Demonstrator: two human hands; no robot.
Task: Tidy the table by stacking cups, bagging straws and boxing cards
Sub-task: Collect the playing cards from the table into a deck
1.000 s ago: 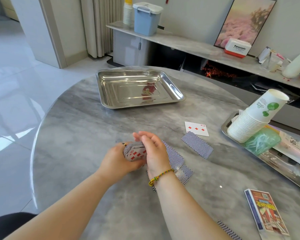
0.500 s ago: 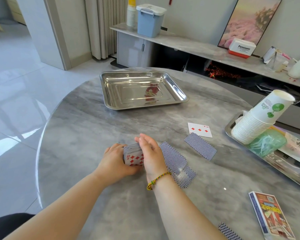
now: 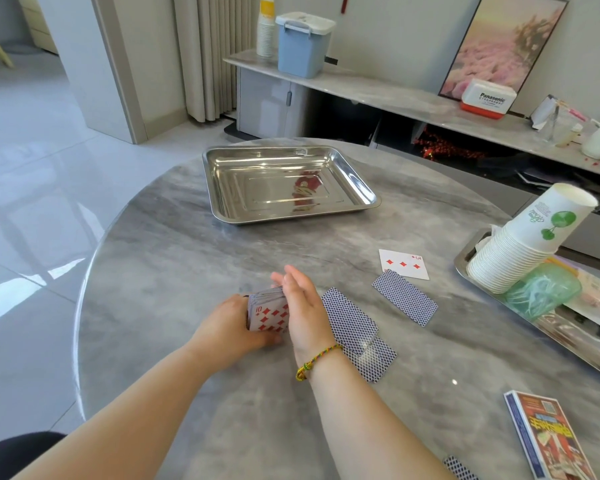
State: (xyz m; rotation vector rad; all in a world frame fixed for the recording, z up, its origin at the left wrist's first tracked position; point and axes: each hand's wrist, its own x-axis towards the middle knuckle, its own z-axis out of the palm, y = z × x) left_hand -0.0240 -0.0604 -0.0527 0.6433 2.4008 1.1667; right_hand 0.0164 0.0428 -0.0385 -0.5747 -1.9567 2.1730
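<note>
The deck of cards is held between the hands, low over the bench, with the ten of diamonds facing the camera; it is gripped on its left side by the left hand, whose fingers are curled round it; the right hand is laid flat against its right side, fingers straight and together. Face-down loose cards lie just beside the right hand, on its outer side; the three of diamonds lies farther off. The card box lies well apart from both hands; the stack of cups and the bag of straws are rested in the right tray.
</note>
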